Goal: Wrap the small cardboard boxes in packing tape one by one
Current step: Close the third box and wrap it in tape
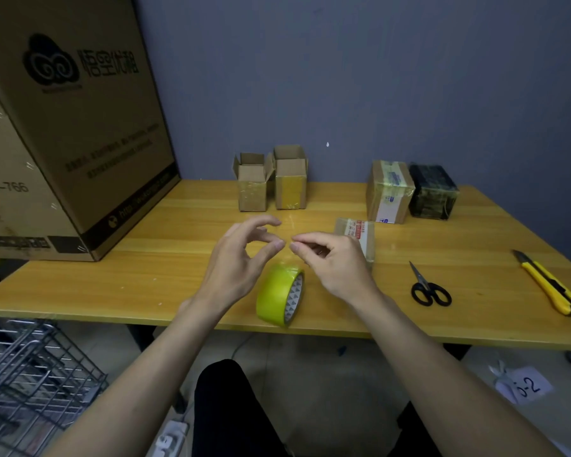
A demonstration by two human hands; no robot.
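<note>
Over the yellow wooden surface (165, 285) both hands hover just above an upright roll of yellow-green packing tape (280, 294) that stands near the front edge. The left hand (241, 255) has its fingers loosely curled and spread, the grip apart and holding nothing that can be made out. The right hand (330, 258) pinches thumb to forefinger; a faint clear strip may run between the two hands, but what the pinch holds cannot be told. Two small open brown cardboard boxes (272, 183) stand side by side at the back by the blue-grey wall, one with a yellow tape band down its front. To the right sit a taped brown box with a blue-and-white label (389, 192), its print too small to read, and just beside it a dark taped box (434, 192). A flat cardboard piece with red print (360, 232) lies behind the right hand. Black-handled scissors (427, 288) and a yellow utility knife (549, 285) lie further right. A large brown carton with a cloud logo and Chinese characters (63, 127) fills the left, showing "766". A paper tag reading "-2" (526, 385) lies on the floor, and a wire basket (30, 374) sits lower left.
</note>
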